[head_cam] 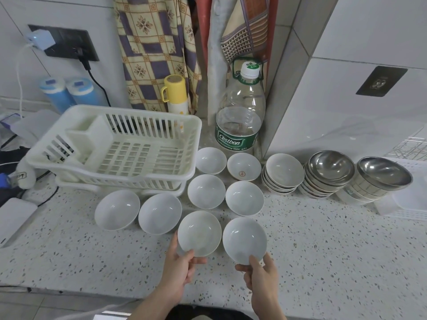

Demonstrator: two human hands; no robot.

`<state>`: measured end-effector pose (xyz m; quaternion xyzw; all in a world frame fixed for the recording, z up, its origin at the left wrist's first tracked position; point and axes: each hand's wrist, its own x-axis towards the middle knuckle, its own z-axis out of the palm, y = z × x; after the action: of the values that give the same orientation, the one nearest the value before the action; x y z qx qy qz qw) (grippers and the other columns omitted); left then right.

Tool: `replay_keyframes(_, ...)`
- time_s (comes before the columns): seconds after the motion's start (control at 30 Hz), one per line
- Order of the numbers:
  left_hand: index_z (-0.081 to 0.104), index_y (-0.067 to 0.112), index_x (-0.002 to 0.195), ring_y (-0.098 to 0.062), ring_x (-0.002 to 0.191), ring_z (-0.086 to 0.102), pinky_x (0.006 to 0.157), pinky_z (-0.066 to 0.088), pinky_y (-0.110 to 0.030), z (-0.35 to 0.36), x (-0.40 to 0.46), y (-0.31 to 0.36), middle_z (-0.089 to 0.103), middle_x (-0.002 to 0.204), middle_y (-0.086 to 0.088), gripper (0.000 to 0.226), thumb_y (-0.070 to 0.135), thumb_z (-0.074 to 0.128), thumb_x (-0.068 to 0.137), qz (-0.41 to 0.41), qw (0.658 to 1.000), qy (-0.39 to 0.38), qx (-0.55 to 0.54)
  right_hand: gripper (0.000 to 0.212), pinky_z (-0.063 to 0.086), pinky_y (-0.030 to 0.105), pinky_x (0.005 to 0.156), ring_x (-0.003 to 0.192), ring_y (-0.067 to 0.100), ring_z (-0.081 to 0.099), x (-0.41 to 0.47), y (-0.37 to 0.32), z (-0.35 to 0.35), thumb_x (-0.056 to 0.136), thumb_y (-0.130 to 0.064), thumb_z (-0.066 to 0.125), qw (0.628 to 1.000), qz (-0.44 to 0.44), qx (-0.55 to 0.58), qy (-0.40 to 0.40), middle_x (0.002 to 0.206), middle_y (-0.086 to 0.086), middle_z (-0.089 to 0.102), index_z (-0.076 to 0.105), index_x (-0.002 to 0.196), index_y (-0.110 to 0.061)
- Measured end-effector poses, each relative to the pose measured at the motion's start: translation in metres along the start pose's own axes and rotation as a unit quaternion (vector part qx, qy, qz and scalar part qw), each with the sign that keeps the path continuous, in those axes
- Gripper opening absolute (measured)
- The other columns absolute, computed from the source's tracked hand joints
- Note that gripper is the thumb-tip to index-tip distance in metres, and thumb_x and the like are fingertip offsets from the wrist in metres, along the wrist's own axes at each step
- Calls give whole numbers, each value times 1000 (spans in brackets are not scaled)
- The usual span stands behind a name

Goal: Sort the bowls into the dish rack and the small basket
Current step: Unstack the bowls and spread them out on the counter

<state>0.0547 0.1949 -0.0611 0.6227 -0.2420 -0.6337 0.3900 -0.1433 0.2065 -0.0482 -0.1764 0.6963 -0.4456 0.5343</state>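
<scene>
Your left hand pinches the near rim of one white bowl, your right hand pinches the rim of its neighbour bowl; fingers clenched on both, both bowls at the front of the desk. Pickup step, by the look of it: the dish rack holds no bowls, six more white bowls sit loose, stacks wait at right. Next, carry both up and left over the loose bowls into the rack without clipping rims.

White tiled walls, speckled terrazzo counter, patterned cloths hanging in the corner.
</scene>
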Motion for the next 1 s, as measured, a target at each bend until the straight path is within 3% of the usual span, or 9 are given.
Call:
replay_keyframes(0.27, 32, 52, 139, -7, 35, 33, 35, 24, -19, 1, -1, 3, 75, 81, -23, 61, 10, 51, 99, 10, 1000, -10, 20, 28, 21, 17, 36, 31, 13, 29, 6, 1, -1, 96, -11, 51, 999, 23, 15, -21, 68, 27, 70, 54, 123, -19)
replay_keyframes(0.63, 31, 54, 140, -9, 38, 30, 35, 25, -20, 0, 1, 2, 75, 82, -20, 61, 12, 51, 100, 11, 999, -15, 27, 32, 22, 19, 35, 35, 13, 32, 7, 1, -3, 93, -10, 50, 998, 41, 24, -37, 71, 27, 70, 54, 124, -17)
replay_keyframes(0.87, 31, 47, 143, -9, 39, 34, 34, 27, -20, -3, 2, 5, 71, 75, -15, 62, 14, 58, 97, -7, 999, -23, 27, 22, 24, 20, 35, 39, 10, 34, 5, 4, 2, 94, -19, 54, 996, 68, 52, -32, 63, 15, 68, 52, 114, -11)
replay_keyframes(1.0, 29, 45, 145, -9, 40, 36, 34, 27, -19, -6, -1, 12, 68, 77, -15, 65, 20, 62, 95, -21, 998, -31, 41, 32, 24, 19, 36, 43, 10, 36, -6, 7, 7, 94, -22, 55, 995, 66, 75, -16, 76, 16, 70, 52, 125, -17)
